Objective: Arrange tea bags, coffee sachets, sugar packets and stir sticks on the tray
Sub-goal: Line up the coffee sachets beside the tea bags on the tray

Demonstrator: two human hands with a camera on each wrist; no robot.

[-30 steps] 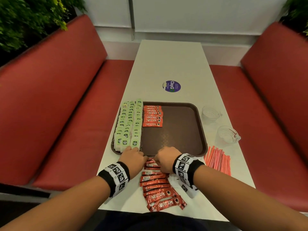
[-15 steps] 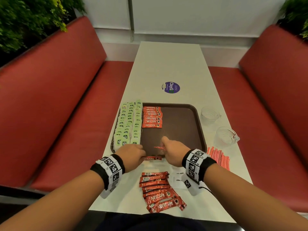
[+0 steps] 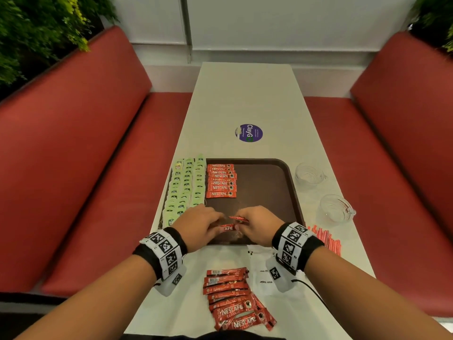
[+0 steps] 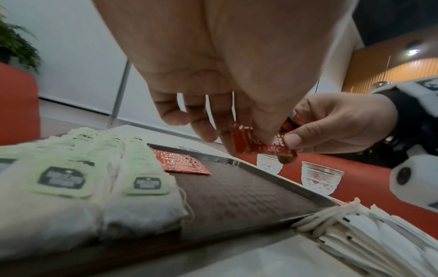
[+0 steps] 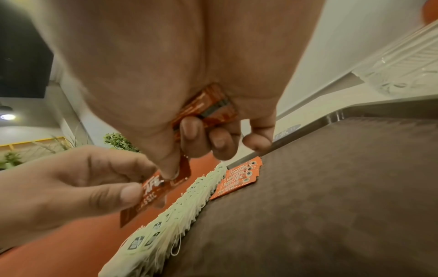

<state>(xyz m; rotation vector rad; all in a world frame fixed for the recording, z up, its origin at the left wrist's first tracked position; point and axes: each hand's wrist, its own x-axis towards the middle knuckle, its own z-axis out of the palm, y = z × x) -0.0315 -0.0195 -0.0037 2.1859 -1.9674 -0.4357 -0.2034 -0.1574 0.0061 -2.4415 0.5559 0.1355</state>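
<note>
Both hands hover over the near edge of the brown tray (image 3: 267, 192). My left hand (image 3: 215, 223) pinches one red coffee sachet (image 3: 226, 227) by its left end. The thumb of my right hand (image 3: 241, 223) also presses on that sachet, and its curled fingers grip more sachets (image 5: 208, 106) in the palm. Rows of green-tagged tea bags (image 3: 186, 190) fill the tray's left side. Beside them lies a column of coffee sachets (image 3: 221, 181). Loose sachets (image 3: 232, 298) lie on the table near me, with white sugar packets (image 3: 263, 273) to their right and red stir sticks (image 3: 326, 239) further right.
Two glass cups (image 3: 308, 174) (image 3: 337, 208) stand on the white table right of the tray. A purple round sticker (image 3: 251, 133) lies beyond it. Red bench seats (image 3: 98, 192) flank the table on both sides. The tray's right half is bare.
Both hands left the sachet pile at the table's near edge and moved forward over the tray's near rim, carrying sachets. They have come together on one sachet.
</note>
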